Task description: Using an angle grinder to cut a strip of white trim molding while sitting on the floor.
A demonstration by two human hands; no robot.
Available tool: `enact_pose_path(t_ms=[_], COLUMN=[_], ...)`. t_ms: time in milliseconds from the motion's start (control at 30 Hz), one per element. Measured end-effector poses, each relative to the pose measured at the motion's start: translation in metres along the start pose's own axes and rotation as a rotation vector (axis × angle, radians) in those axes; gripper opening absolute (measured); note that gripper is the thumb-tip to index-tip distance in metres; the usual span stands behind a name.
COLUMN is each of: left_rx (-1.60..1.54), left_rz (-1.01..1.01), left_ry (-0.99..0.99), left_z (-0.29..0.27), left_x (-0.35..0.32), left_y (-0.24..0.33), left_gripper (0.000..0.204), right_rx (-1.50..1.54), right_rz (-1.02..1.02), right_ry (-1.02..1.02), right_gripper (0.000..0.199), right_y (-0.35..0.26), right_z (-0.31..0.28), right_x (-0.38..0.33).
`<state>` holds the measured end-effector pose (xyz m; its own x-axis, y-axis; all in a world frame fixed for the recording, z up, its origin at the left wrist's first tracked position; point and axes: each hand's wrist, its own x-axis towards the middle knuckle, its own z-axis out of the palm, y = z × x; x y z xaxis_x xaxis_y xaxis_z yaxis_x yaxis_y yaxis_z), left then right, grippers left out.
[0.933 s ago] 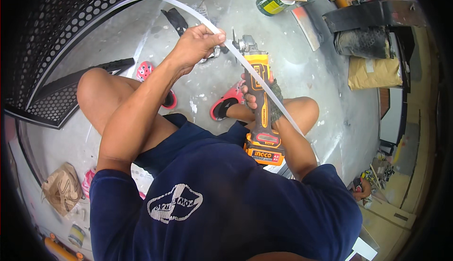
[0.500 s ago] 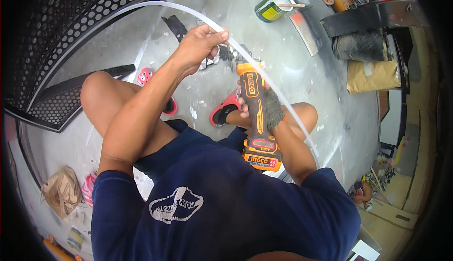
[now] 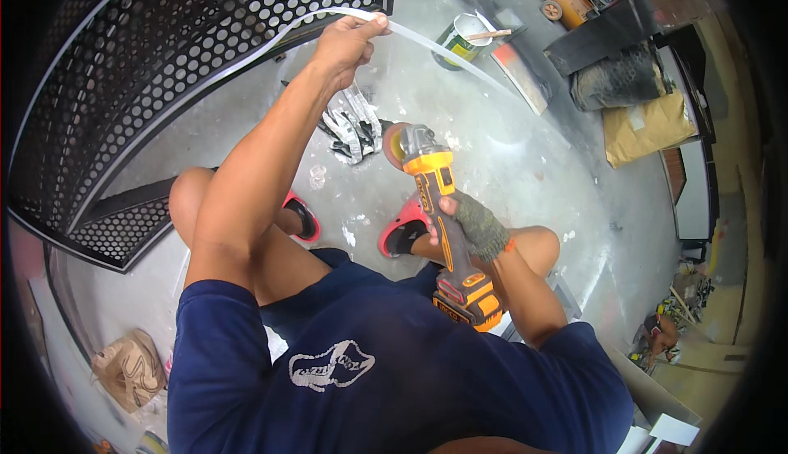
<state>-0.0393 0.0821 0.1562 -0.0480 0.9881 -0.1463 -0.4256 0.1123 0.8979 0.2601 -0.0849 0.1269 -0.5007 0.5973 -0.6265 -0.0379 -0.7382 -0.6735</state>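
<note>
My left hand (image 3: 349, 48) pinches a long, thin white strip (image 3: 443, 48) between thumb and fingers, arm stretched forward. To the left the strip runs along the edge of a black perforated metal panel (image 3: 271, 2); its other end sweeps off to the right in the air. In my gloved right hand (image 3: 480, 222) is a yellow and black cordless angle grinder (image 3: 443, 208), gripped round its body. The grinder's head and reddish disc point away from me, apart from the strip. Crumpled silvery wrapping (image 3: 353, 130) lies on the floor beyond.
A green paint can (image 3: 454, 52) with a stick across it stands ahead. Right of it are a flat board (image 3: 525, 80), a brown paper package (image 3: 648, 130) and dark slabs (image 3: 620, 80). A brown paper bag (image 3: 130, 369) rests at lower left on the grey floor (image 3: 525, 167).
My left hand has moved forward with the strip, nearer the panel. The grinder has turned in my right hand, and its disc now shows. The strip no longer crosses in front of the grinder.
</note>
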Motion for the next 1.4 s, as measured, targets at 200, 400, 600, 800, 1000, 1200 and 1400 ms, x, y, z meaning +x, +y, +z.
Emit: enact_pose_path(t_ms=[200, 400, 600, 800, 1000, 1200, 1400], left_rx=[-0.039, -0.257, -0.259, -0.29, -0.315, -0.432, -0.506], left_rz=[0.02, 0.0, -0.018, -0.072, -0.085, -0.032, -0.069], left_ry=[0.006, -0.043, 0.029, 0.034, 0.027, 0.004, -0.093], left_z=[0.005, 0.016, 0.018, 0.025, 0.041, 0.049, 0.01], left_x=[0.02, 0.016, 0.008, -0.002, -0.025, -0.06, -0.047], left_y=[0.008, -0.007, -0.038, -0.062, -0.088, -0.085, -0.116], left_gripper=[0.023, 0.016, 0.013, 0.014, 0.022, 0.02, 0.053], right_rx=[0.147, 0.331, 0.21, -0.255, -0.946, -1.091, -1.227], right_rz=[-0.033, -0.228, -0.398, -0.547, -0.969, -0.893, -0.868], right_ry=[0.188, 0.197, 0.101, 0.327, 0.525, 0.525, 0.51], right_gripper=[0.05, 0.068, 0.072, 0.065, 0.078, 0.09, 0.092], right_y=[0.004, -0.007, -0.011, -0.033, -0.054, -0.052, -0.035], right_z=[-0.008, -0.025, -0.023, 0.011, 0.034, 0.065, 0.071], right_x=[-0.037, -0.081, -0.115, -0.109, -0.057, -0.018, 0.01])
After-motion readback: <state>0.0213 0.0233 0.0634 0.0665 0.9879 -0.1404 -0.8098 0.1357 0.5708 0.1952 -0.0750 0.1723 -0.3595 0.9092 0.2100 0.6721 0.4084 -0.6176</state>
